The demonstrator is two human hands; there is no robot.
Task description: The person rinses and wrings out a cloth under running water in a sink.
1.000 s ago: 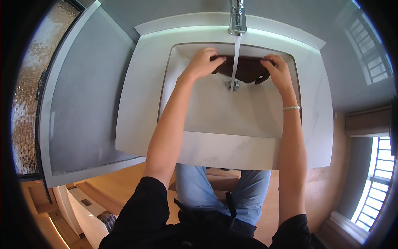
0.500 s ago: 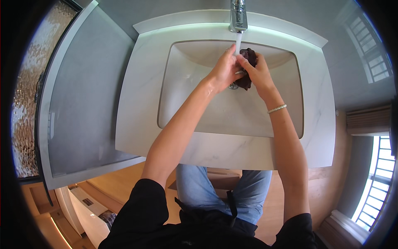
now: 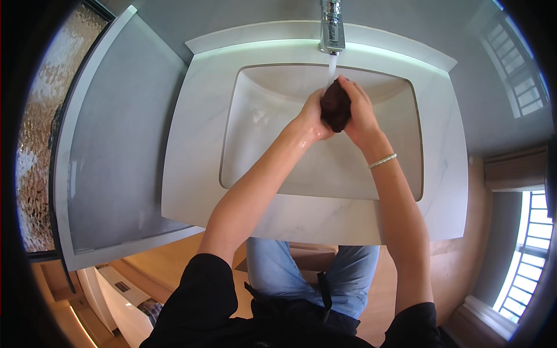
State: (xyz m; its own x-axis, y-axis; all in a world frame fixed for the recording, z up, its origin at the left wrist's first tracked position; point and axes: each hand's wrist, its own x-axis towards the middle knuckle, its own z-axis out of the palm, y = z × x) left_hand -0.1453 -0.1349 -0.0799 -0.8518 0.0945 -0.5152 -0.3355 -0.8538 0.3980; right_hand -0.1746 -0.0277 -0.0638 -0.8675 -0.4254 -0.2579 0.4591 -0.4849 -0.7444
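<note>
Dark brown crumpled cloth [image 3: 336, 108]: stretched between both hands one second ago, now gathered into a compact wad above the white rectangular basin [image 3: 267, 162]. Bare left hand [image 3: 314, 118]: cupped against its left side. Bare right hand [image 3: 361, 111]: pressed to its right side. Clear water stream [image 3: 332, 68]: falls from the polished chrome faucet [image 3: 332, 32] toward the wad's far end. Pale bracelet [image 3: 382, 161]: right wrist.

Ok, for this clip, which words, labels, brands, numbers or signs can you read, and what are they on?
None can be read.
Faucet: any marks are too small to tell.
Dark brown cloth between the left hand and right hand: no lettering visible.
Sink and counter: none visible.
</note>
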